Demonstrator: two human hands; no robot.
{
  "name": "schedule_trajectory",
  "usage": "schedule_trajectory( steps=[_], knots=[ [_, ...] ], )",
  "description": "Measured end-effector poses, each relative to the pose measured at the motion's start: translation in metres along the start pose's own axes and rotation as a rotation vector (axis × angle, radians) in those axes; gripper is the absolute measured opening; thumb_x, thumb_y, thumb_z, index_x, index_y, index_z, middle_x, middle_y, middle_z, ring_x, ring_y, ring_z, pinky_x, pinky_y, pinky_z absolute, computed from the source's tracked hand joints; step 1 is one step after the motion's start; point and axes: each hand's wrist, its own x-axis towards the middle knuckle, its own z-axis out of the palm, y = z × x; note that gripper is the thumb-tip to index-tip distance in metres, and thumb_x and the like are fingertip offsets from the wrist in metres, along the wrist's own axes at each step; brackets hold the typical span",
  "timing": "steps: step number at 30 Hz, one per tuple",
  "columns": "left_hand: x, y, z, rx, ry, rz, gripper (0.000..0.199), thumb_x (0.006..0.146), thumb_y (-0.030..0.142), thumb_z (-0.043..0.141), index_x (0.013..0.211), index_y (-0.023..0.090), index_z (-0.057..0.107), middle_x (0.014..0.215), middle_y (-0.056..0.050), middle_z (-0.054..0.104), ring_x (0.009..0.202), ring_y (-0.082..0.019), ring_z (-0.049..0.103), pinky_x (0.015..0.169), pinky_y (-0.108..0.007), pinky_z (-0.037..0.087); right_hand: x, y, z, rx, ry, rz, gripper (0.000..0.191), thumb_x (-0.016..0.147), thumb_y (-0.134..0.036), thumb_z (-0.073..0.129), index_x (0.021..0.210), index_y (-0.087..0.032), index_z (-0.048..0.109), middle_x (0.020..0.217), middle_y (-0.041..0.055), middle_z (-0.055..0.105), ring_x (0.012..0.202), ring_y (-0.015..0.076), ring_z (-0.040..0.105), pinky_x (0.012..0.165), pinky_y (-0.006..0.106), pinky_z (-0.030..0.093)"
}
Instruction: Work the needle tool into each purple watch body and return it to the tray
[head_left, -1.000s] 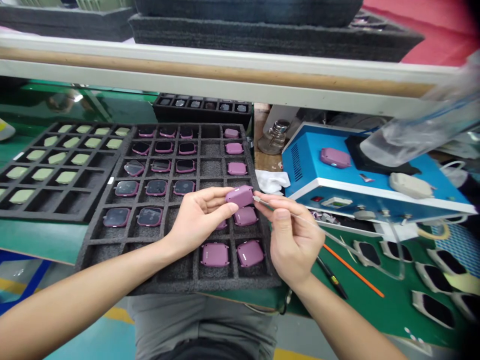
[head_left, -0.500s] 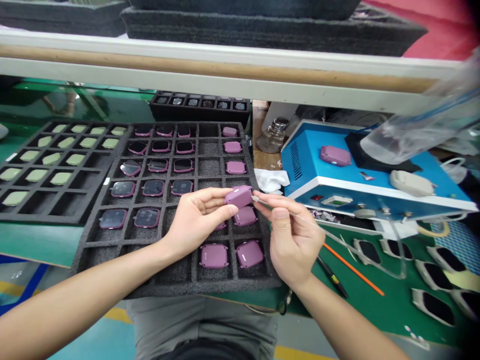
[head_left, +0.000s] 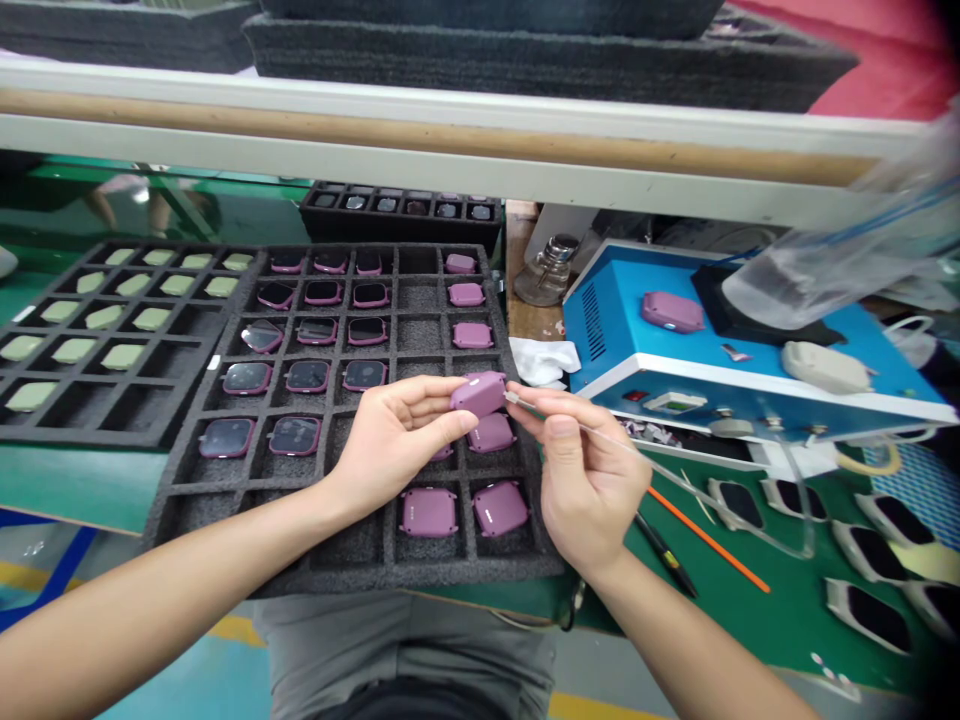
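My left hand is closed on a purple smartwatch case, pinching it between thumb and fingers above the dark foam tray. My right hand is closed around the end of a thin clear tube. The tube's small pale tip is at the right end of the case; I cannot tell whether they touch. Below the hands, more purple cases lie in the tray's compartments. Purple-framed watches with dark screens fill several pockets to the left.
A blue machine stands at the right, with a purple case on top. Right of the tray lie an orange stick, a black pen and several pale watches. A second tray holds green cases. A shelf edge crosses above.
Both hands, the watch case and the tube stay almost where they were. At the back left, a person's arms behind the bench have moved slightly.
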Motion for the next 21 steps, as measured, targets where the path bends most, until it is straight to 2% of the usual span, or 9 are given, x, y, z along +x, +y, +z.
schedule_trajectory(
  steps=[12,17,21],
  knots=[
    [0.0008,-0.0007,0.0004,-0.012,-0.020,0.027,0.046,0.064,0.028,0.098,0.105,0.015,0.080,0.107,-0.010,0.083,0.102,-0.029,0.080,0.100,-0.042,0.063,0.0006,-0.0003,-0.0004,-0.012,-0.019,0.003,0.016,0.102,-0.024,0.061,0.102,-0.023,0.076,0.107,0.0074,0.077,0.108,0.0234,0.077,0.095,0.044,0.068],
    [0.0004,-0.0004,-0.0009,0.005,-0.036,0.030,0.042,0.068,0.028,0.095,0.106,0.017,0.080,0.108,-0.009,0.083,0.103,-0.027,0.080,0.101,-0.040,0.063,0.0016,0.0005,0.0001,-0.005,-0.026,-0.003,0.016,0.102,-0.024,0.060,0.102,-0.023,0.076,0.108,0.0072,0.077,0.107,0.0222,0.077,0.093,0.041,0.069],
    [0.0005,0.0042,0.0001,0.034,-0.018,0.023,0.041,0.068,0.030,0.095,0.104,0.016,0.080,0.106,-0.010,0.084,0.101,-0.028,0.080,0.100,-0.041,0.063,0.0029,0.0023,0.0002,-0.005,-0.027,-0.006,0.016,0.102,-0.025,0.059,0.101,-0.023,0.075,0.108,0.0079,0.077,0.107,0.0229,0.076,0.094,0.044,0.068]
  ],
)
